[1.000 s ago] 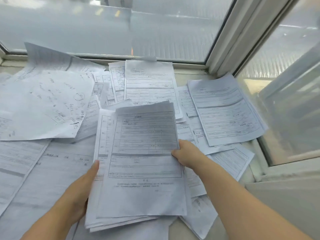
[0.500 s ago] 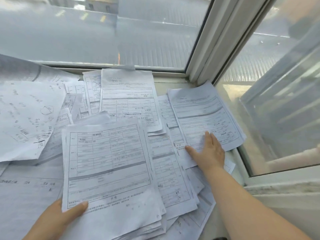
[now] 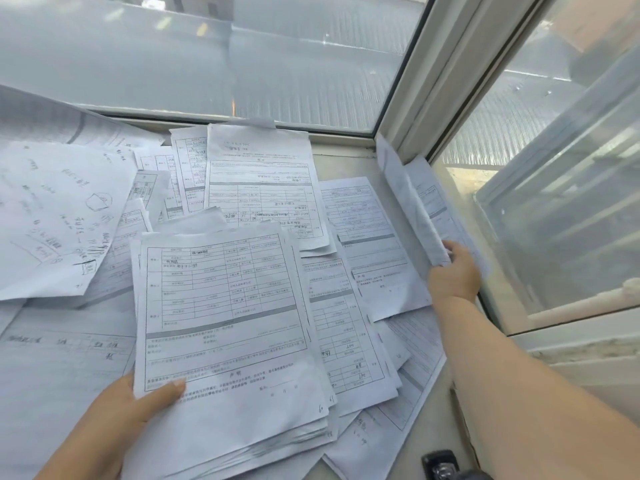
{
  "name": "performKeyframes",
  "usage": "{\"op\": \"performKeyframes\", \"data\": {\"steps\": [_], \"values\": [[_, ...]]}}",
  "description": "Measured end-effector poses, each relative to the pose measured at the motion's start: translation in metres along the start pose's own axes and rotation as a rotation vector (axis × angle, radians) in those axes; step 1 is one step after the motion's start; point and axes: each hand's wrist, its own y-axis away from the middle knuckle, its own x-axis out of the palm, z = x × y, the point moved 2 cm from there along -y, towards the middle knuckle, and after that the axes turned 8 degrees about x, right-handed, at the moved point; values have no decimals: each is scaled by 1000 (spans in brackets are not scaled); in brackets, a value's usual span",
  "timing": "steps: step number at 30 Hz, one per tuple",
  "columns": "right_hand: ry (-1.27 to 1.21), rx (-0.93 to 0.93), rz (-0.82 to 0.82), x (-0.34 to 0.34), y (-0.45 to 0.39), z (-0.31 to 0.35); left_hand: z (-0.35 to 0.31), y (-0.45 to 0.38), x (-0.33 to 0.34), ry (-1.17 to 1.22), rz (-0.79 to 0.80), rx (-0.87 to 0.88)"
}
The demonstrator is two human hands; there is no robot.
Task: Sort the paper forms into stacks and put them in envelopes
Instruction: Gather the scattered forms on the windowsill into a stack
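At the far left, large sheets [image 3: 52,368] run off the frame edge, and a handwritten page [image 3: 59,216] lies over them, its scrawl too blurred to read. The person's left hand [image 3: 121,420] comes up from the bottom edge with the forearm cut off; its thumb presses on the lower left corner of a thick stack of forms [image 3: 225,327] and the fingers are hidden beneath, so the hand grips the stack. The printed tables on the top form show, but the text cannot be made out. Behind the stack, more forms [image 3: 259,188] lie fanned and overlapping on the pale bench [image 3: 349,161], covering most of it. To the right, another form [image 3: 374,244] lies flat among loose pages. The right hand [image 3: 453,271] reaches to the window side and pinches the near end of a bent sheet [image 3: 415,202] lifted on edge against the frame; its printed face is turned away and mostly hidden. A small dark object [image 3: 441,464] sits at the bottom edge, cut off and unclear. White window frames [image 3: 433,81] meet in the corner, and the view through the glass is hazy
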Motion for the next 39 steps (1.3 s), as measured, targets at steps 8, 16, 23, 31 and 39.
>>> {"op": "performKeyframes", "data": {"steps": [8, 16, 23, 31, 39], "values": [[-33, -697, 104, -5, 167, 14, -6, 6, 1, 297, 43, -112], [382, -917, 615, 60, 283, 3, -10, 9, 2, 392, 78, -88], [-66, -345, 815, 9, 239, 2, 4, 3, 0, 217, 35, -64], [-880, 953, 370, -19, 84, -16, 7, -2, 0, 232, 59, -34], [-397, 665, 478, 20, 65, 12, 8, -2, 1, 257, 68, -36]]}}
